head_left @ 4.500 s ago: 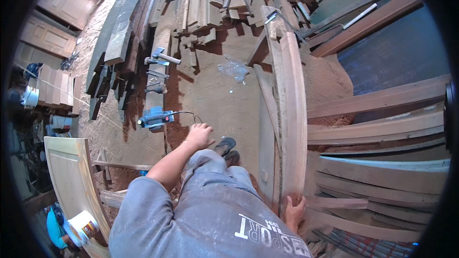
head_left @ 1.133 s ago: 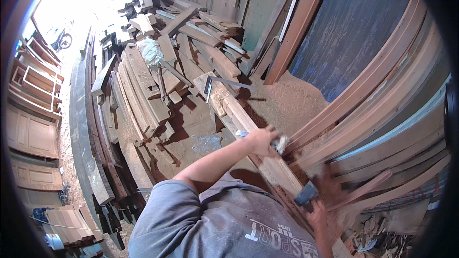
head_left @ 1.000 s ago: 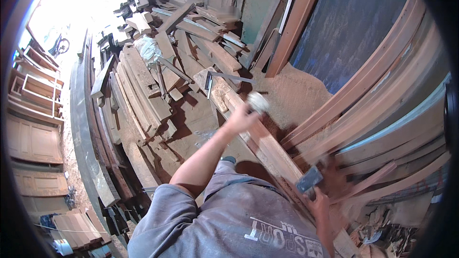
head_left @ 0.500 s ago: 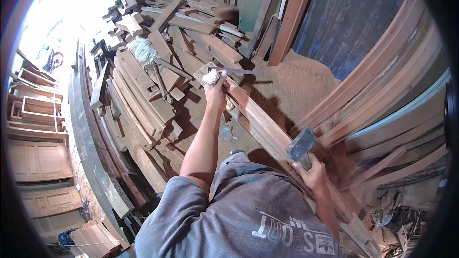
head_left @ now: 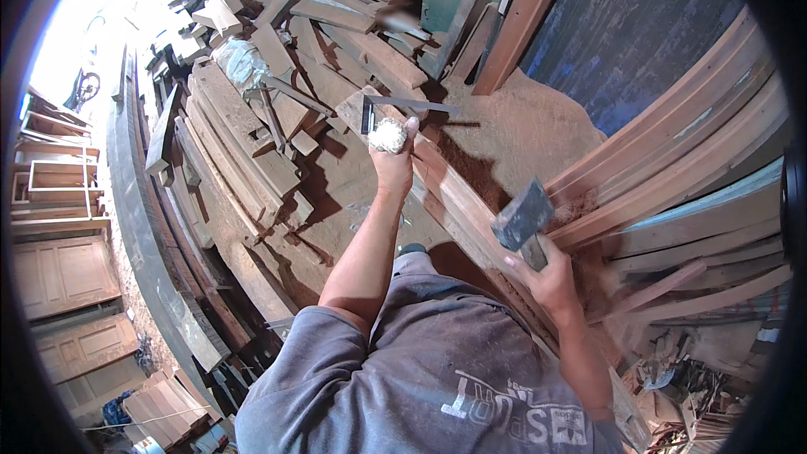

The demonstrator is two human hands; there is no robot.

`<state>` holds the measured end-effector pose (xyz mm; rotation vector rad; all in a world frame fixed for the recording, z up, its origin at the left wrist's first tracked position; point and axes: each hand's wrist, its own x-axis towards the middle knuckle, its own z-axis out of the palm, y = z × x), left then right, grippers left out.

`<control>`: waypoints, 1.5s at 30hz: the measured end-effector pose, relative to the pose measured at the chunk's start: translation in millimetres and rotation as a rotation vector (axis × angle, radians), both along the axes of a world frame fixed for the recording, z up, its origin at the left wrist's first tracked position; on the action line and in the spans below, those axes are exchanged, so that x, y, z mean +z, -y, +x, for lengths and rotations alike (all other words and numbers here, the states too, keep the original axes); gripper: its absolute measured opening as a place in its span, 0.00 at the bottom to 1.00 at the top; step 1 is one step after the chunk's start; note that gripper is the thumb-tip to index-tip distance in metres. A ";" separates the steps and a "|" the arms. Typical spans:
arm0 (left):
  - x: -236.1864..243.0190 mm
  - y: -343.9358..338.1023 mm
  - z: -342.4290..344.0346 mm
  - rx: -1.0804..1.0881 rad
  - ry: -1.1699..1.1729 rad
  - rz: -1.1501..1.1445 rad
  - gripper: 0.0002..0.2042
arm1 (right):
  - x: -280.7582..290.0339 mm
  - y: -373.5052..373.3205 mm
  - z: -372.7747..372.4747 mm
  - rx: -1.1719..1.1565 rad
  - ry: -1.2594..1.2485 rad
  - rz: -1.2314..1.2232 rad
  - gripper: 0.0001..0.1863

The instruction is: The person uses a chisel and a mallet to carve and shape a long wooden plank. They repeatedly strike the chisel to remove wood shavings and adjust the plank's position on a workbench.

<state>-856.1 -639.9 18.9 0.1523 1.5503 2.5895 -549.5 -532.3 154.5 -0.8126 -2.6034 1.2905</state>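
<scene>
A long timber beam [head_left: 461, 202] runs diagonally from the middle of the view to the lower right. Over its far part, my left hand [head_left: 393, 170] is closed round a chisel, whose pale, frayed handle end [head_left: 388, 135] points up at me; its blade is hidden under the hand. In my right hand [head_left: 551, 279] is a mallet with a dark, blocky head [head_left: 523, 214], held by its short handle above the nearer part of the beam. Just beyond my left hand, a try square [head_left: 367, 114] lies across the beam's far end.
Stacked offcuts and boards [head_left: 244, 151] fill the left, with a plastic bag [head_left: 242, 65] on them. Long planks [head_left: 672, 139] lean along the right. Sawdust [head_left: 538, 122] covers the floor beyond the beam. Panelled doors [head_left: 67, 273] stand at far left.
The mallet has risen and its head has turned, now farther up the beam. My left hand with the chisel sits slightly to the right in the view, which has also shifted a little.
</scene>
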 end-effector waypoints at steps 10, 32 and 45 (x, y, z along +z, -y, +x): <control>13.6 -11.4 8.9 -0.079 -0.008 -0.223 0.10 | 99.1 -1.2 -127.1 0.044 -0.205 -0.091 0.25; 36.0 5.3 -5.5 -0.402 -0.216 -0.404 0.05 | 165.8 38.1 -184.0 0.122 -0.819 0.118 0.23; -2.9 1.9 -24.9 -0.361 -0.201 -0.534 0.11 | 164.3 18.9 -191.2 0.123 -0.555 0.205 0.28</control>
